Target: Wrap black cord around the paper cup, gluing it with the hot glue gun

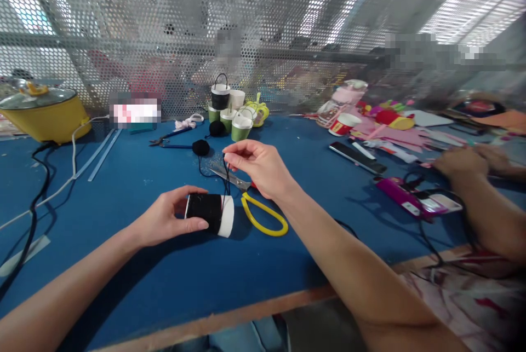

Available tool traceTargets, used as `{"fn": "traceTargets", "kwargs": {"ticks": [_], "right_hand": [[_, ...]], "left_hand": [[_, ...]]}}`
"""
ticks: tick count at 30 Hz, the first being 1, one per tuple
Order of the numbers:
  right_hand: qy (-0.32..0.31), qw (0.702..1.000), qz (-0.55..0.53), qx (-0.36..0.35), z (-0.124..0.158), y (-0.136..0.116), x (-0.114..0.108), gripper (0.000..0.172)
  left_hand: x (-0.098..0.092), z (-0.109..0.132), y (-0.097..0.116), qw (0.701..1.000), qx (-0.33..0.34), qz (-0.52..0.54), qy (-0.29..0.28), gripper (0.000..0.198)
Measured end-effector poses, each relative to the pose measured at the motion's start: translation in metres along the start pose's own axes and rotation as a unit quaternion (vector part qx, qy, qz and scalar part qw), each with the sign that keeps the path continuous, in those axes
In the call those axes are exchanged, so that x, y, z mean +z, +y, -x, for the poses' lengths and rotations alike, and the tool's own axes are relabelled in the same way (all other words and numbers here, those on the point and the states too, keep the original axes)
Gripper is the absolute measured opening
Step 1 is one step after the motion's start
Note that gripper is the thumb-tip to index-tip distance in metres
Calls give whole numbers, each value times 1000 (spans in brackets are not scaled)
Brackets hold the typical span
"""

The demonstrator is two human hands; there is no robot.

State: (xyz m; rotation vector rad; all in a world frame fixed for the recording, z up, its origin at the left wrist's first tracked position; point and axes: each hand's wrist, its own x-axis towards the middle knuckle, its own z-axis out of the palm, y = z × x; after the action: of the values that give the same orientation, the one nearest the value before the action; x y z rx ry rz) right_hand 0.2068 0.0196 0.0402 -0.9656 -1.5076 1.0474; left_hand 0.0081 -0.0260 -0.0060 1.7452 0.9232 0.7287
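Note:
My left hand is closed round a paper cup lying on its side. Black yarn covers much of the cup, leaving a white band bare at the right end. Above the cup, my right hand pinches a strand of black yarn that runs up from the wrapped part. A small black yarn ball lies behind, with a strand trailing from it. Scissors with yellow handles rest beside the cup, partly hidden under my right hand and wrist.
Green and black wrapped cups stand at the back, near pliers. A yellow electric pot and cables are at left. To the right lie a phone, a purple device and craft pieces. Another person's hands work at far right.

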Motion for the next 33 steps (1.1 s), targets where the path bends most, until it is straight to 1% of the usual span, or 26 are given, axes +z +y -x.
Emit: {"fn": "traceTargets", "kwargs": {"ticks": [4,9,15,24,33], "right_hand": [[-3,1000,24,-13,-2,3,-1,14],[-7,999,42,-8,-3,8,0,15],[-20,998,49,31,-2,12,2,13],[-52,996,41,55,2,22,3,11],[-66,991,35,110,6,17,8,5]], "left_hand": [[0,1,2,1000,11,-11,-6,51],[0,2,3,998,47,-33,-6,49],[0,2,2,994,89,-61,2,50],[1,3,0,987,134,-84,19,53],[2,3,0,982,171,-79,32,54]]}}
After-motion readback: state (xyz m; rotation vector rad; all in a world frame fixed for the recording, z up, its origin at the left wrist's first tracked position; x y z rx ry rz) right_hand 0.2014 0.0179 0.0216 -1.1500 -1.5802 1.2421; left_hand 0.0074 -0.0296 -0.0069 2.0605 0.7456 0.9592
